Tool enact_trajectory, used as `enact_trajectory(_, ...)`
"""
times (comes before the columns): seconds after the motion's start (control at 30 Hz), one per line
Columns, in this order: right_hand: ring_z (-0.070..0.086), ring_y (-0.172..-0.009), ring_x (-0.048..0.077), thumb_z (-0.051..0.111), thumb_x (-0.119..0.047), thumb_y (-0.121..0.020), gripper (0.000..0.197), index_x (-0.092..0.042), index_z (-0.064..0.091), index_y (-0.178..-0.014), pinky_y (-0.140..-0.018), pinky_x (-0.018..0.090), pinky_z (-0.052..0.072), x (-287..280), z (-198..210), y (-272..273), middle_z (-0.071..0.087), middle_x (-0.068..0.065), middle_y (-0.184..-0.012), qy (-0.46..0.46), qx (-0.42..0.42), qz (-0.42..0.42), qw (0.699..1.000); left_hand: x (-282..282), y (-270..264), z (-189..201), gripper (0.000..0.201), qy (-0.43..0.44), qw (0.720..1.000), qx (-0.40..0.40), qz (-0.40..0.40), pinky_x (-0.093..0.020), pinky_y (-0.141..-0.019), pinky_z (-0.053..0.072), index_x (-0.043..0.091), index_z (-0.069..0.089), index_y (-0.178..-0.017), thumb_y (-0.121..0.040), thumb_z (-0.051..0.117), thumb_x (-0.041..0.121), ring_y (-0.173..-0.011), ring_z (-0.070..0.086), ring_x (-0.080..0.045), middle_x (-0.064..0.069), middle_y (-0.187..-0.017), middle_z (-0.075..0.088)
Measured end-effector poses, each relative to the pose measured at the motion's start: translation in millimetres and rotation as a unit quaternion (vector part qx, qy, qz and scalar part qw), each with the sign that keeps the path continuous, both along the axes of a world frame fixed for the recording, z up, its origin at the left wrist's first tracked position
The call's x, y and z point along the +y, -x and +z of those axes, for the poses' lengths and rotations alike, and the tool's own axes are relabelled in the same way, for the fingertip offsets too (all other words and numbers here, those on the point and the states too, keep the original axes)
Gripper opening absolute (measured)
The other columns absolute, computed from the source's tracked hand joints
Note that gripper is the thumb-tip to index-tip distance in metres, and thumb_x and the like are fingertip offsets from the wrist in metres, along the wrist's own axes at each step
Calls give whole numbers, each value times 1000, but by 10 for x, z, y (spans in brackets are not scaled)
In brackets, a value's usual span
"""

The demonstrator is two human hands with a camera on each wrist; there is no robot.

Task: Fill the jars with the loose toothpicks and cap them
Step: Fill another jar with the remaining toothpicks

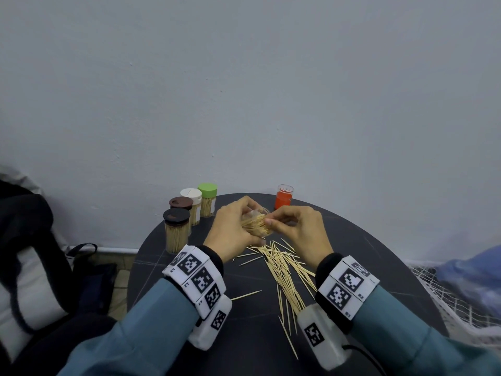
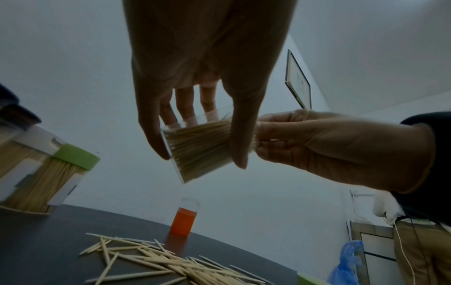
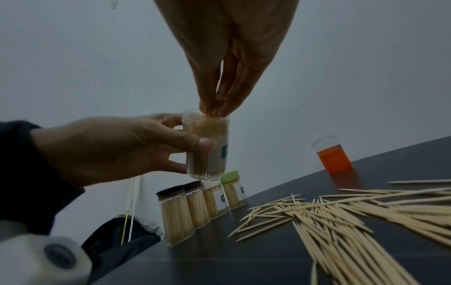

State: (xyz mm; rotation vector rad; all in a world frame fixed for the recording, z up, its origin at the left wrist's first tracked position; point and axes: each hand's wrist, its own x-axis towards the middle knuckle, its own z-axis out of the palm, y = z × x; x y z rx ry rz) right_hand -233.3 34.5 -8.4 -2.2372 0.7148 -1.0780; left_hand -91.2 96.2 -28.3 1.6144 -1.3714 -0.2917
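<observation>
Here the left hand (image 1: 230, 229) is gripping an open clear jar (image 3: 207, 146) above the middle of the table (image 1: 366, 253), thumb and fingers curled round its wall, while the right hand (image 1: 298, 226) is pinching a bundle of toothpicks (image 1: 253, 223) at the jar mouth. To do this step well, the bundle should probably be kept parallel to the jar axis and fed in tips first, the jar being tilted toward the feeding hand so nothing splays over the rim. The loose pile (image 1: 284, 270) is lying toward the near right edge. The right wrist view is showing the jar nearly full and four capped jars (image 3: 195, 208) in a row at the far left edge; the head view is hiding the fill level behind the fingers. An orange cap (image 1: 283, 197) is standing at the far edge.
</observation>
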Motion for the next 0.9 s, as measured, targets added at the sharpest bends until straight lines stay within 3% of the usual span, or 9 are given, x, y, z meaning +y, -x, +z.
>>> enact_trajectory(0.1, 61, -72, -5, 68, -12, -83, 12, -12, 74, -93, -70, 5, 46, 12, 10, 20, 66, -9, -79, 22, 5, 6, 1000, 19, -27, 13, 58, -3, 999, 33, 4, -7, -63, 44, 18, 60, -106, -56, 90, 12, -86, 59, -5, 3, -99, 63)
enact_trajectory(0.2, 59, -72, -12, 69, -8, -81, 11, -12, 74, -90, -66, 2, 44, 3, 18, 32, 65, -12, -76, 27, 1, 3, 1000, 42, -26, 33, 57, -5, 999, 51, 2, 0, -59, 40, 16, 60, -106, -57, 89, 10, -78, 53, 3, 9, -93, 60)
enact_trajectory(0.37, 58, -67, -9, 72, -8, -79, 6, -12, 72, -83, -64, 4, 46, 3, 11, -8, 63, -12, -71, 24, 22, 8, 999, 51, 19, 35, 57, -23, 999, 42, -10, -4, -56, 42, 18, 59, -107, -59, 88, 11, -78, 54, 2, 7, -95, 60)
enact_trajectory(0.47, 56, -66, -5, 69, -10, -81, 4, -13, 70, -83, -66, 6, 46, -39, 10, 22, 62, -12, -73, 32, 16, -33, 999, 54, 6, 40, 57, -23, 999, 43, -3, -5, -55, 41, 18, 60, -106, -58, 89, 12, -78, 53, 2, 6, -96, 61)
enact_trajectory(0.57, 55, -77, 1, 65, -16, -86, 12, -13, 65, -97, -79, 15, 49, -155, 5, 96, 63, -3, -89, 4, 100, -99, 990, 67, -22, 57, 56, -22, 998, 59, 7, -1, -56, 40, 16, 57, -106, -59, 88, 8, -75, 50, 5, 11, -90, 55)
enact_trajectory(0.63, 56, -100, 12, 66, -30, -84, 42, -8, 55, -118, -90, 23, 45, -236, -28, 134, 60, 5, -113, -69, 267, -126, 953, 75, -33, 69, 57, -20, 997, 69, 12, 1, -56, 40, 14, 57, -108, -60, 87, 6, -73, 48, 5, 14, -86, 52)
enact_trajectory(0.73, 45, -124, 22, 65, -55, -77, 85, -4, 34, -138, -96, 30, 40, -274, -122, 121, 44, 11, -138, -129, 483, -131, 856, 84, -32, 86, 59, -22, 997, 68, 19, 1, -56, 39, 13, 57, -111, -61, 87, 7, -73, 47, 5, 11, -90, 52)
enact_trajectory(0.8, 41, -129, 24, 61, -64, -74, 96, -4, 29, -141, -100, 34, 39, -292, -196, 56, 39, 12, -143, -128, 536, -126, 825, 93, -34, 99, 60, -25, 997, 70, 22, 1, -55, 39, 13, 57, -112, -61, 87, 7, -73, 47, 4, 8, -94, 54)
enact_trajectory(0.9, 43, -127, 24, 60, -69, -70, 98, -6, 33, -140, -100, 36, 40, -318, -267, -69, 40, 11, -142, -121, 566, -124, 806, 115, -39, 119, 60, -28, 997, 70, 30, 0, -54, 39, 14, 57, -113, -61, 87, 9, -75, 48, 2, 7, -97, 54)
